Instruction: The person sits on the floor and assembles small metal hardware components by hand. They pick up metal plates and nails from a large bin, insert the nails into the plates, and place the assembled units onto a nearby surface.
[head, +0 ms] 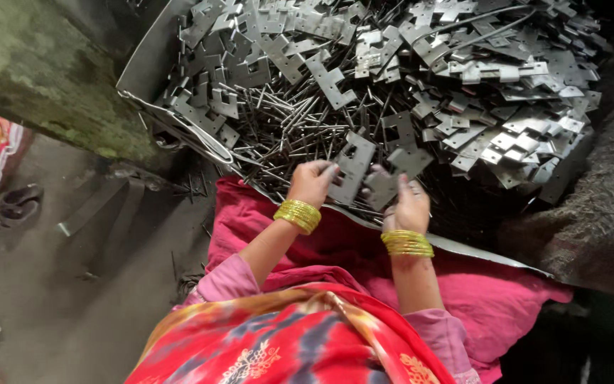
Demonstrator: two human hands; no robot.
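My left hand (312, 181) grips a flat grey metal plate with a cut-out (353, 169), held upright over the near edge of the pile. My right hand (408, 206) holds a second, similar metal plate (382, 188) right beside the first, and the two plates touch or overlap between the hands. Both wrists carry stacks of gold bangles (298, 215). In front of the hands lies a big heap of stamped metal plates (463, 85) mixed with several thin steel pins (293, 121).
The heap sits on a sheet-metal tray (143, 64) whose near edge runs across my pink-clad lap (492, 299). A mossy wall (44, 78) is at the left, with dark shoes (15, 203) on the concrete floor. A rough dark surface (605, 213) borders the right.
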